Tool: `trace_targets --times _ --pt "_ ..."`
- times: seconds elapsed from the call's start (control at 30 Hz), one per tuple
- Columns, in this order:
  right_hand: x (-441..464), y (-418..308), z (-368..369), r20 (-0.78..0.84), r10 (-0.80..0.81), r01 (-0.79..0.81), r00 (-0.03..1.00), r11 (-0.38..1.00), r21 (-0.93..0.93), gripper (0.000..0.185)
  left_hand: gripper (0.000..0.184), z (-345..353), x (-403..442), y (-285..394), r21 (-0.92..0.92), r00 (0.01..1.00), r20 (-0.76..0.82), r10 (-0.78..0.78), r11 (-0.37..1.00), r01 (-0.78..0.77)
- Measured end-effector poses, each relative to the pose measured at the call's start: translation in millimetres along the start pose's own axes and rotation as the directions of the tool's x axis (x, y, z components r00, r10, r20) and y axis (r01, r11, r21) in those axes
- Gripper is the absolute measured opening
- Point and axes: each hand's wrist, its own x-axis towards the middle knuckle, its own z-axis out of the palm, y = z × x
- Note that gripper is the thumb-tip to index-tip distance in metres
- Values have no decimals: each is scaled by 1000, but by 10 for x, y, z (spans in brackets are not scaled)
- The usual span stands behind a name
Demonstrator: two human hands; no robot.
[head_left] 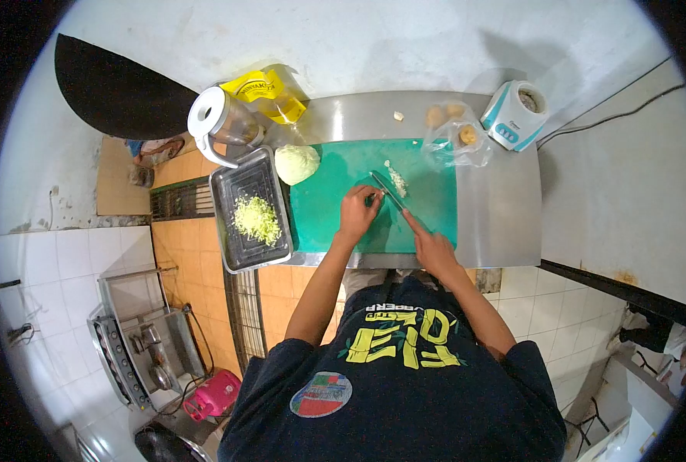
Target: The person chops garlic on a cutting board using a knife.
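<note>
Pale piece [383, 192] at the left hand's [360, 209] fingertips: too small to identify. Knife handle [414, 222] disappears under the right hand's [436, 252] fingers, rear end hidden.

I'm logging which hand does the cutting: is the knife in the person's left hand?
No, the right hand grips the knife by its handle, with the blade over the green board.

And there's the pale, scuffed wall [343, 58] rising behind the silvery steel table [501, 223], while a dark metal grate [244, 312] splits the orange tiled floor [192, 250]!
</note>
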Motion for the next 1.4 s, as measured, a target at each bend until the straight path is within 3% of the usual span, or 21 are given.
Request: trace_targets --times 0.17,0.27,0.47,0.57,0.67,0.77,0.87,1.07,1.27,1.37,1.4 --pt "109 -155 -41 51 45 -47 998 998 31 82 8 22 -62 6 -29 999 -25 27 999 -28" --pt "105 -205 14 -33 9 -10 999 1000 -12 75 9 -4 -73 23 -73 1000 -18 18 997 -20" --pt "-404 -127 -189 95 77 -75 993 997 -25 75 9 64 -31 -113 -22 996 -51 73 997 -75" --pt "-324 59 36 -65 -38 37 997 999 -21 76 8 43 -27 -29 -53 1000 -19 -12 999 11" --pt "-54 -189 -173 22 19 -18 1000 997 -70 88 7 1 -10 -24 -18 999 -26 47 999 -47" --pt "97 -178 -169 48 77 -74 996 996 -56 83 6 18 -15 -68 -34 998 -36 52 998 -53" --pt "39 -25 -151 -1 30 -30 1000 996 85 78 8 5 -29 -34 -40 1000 -11 10 999 -10" --pt "53 -130 -213 16 -19 16 1000 986 169 71 10 50 -43 -24 -7 999 -46 22 1000 -22" --pt "489 -128 -326 76 -117 106 990 985 136 74 8 50 -61 -52 40 997 -42 61 997 -59" --pt "535 -138 -428 101 -71 56 992 988 147 73 8 38 -93 -60 45 994 -63 84 996 -81" --pt "519 -95 -395 41 -69 60 997 981 186 73 8 27 -102 -58 53 995 -60 84 995 -80"
